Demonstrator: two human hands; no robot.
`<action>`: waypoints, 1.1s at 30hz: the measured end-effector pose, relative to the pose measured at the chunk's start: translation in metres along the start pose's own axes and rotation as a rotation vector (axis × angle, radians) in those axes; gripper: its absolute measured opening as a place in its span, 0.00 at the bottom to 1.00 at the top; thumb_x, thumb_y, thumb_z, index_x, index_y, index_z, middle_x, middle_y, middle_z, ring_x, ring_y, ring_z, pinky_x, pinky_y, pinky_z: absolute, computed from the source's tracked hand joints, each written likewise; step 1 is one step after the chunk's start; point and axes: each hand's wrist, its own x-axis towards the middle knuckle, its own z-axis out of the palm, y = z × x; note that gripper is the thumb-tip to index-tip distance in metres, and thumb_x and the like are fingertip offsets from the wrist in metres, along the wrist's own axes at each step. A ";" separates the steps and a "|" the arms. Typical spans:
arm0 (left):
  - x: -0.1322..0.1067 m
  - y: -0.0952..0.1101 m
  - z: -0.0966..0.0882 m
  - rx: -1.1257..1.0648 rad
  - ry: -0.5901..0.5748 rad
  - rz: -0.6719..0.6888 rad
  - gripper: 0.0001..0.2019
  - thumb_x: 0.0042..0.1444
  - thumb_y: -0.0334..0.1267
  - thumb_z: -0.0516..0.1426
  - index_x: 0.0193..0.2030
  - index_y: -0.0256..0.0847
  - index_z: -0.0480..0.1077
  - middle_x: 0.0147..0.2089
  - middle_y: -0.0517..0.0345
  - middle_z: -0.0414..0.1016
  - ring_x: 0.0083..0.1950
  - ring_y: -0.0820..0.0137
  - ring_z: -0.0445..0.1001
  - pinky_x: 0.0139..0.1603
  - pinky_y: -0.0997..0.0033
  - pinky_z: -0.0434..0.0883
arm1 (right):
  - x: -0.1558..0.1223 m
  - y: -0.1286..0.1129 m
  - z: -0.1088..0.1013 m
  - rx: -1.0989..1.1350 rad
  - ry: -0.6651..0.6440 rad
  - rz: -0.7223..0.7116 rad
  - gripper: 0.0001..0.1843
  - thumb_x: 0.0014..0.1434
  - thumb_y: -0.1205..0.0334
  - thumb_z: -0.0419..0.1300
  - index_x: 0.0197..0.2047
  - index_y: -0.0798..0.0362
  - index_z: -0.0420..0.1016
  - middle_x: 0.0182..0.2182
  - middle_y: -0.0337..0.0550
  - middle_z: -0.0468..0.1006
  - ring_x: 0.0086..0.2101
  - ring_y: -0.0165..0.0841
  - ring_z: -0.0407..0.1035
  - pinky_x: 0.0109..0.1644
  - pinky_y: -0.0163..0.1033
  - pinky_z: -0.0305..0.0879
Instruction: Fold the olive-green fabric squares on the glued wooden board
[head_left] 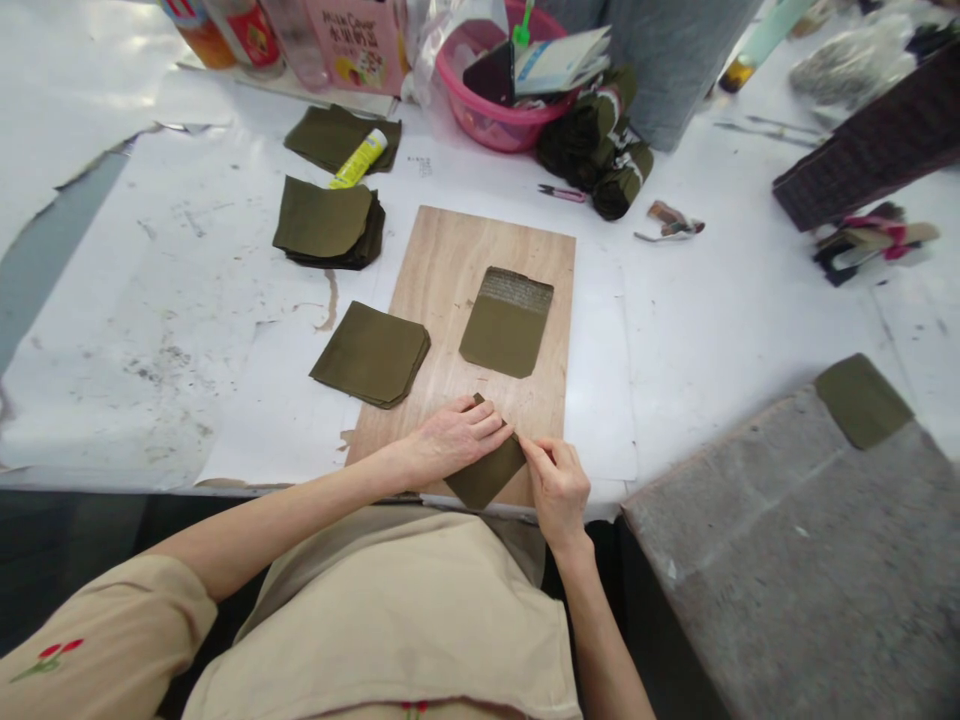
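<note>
An olive-green fabric piece (486, 478) lies turned at an angle on the near end of the wooden board (435, 250). My left hand (459, 438) rests flat across its upper edge, fingers stretched out. At the right corner my right hand (556, 478) pinches the fabric's edge between thumb and fingers. Farther up the board lies another olive fabric piece (506, 330) with a greyish band along its top. A stack of olive pieces (371, 352) overlaps the board's left edge. Part of the fabric under my left hand is hidden.
More olive stacks (326, 220) lie farther left, one under a yellow glue tube (360, 158). A pink basket (495, 125), rolled dark fabric (619, 180) and small snips (562, 193) are at the back. A grey slab (810, 540) with one olive piece (864, 400) stands right.
</note>
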 end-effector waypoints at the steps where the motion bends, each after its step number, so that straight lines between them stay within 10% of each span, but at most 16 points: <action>1: 0.000 0.000 0.000 0.005 0.000 0.004 0.14 0.65 0.27 0.49 0.57 0.36 0.63 0.48 0.48 0.72 0.52 0.63 0.70 0.53 0.59 0.66 | -0.001 0.000 0.000 0.000 0.004 -0.001 0.16 0.66 0.66 0.53 0.51 0.46 0.77 0.38 0.43 0.75 0.39 0.32 0.67 0.43 0.35 0.66; 33: 0.005 0.007 -0.012 0.055 -0.119 -0.019 0.18 0.63 0.32 0.54 0.60 0.44 0.63 0.46 0.50 0.70 0.52 0.58 0.68 0.49 0.58 0.68 | -0.021 0.001 -0.018 -0.283 -0.114 -0.023 0.22 0.62 0.71 0.56 0.57 0.44 0.72 0.42 0.46 0.73 0.39 0.34 0.64 0.41 0.39 0.63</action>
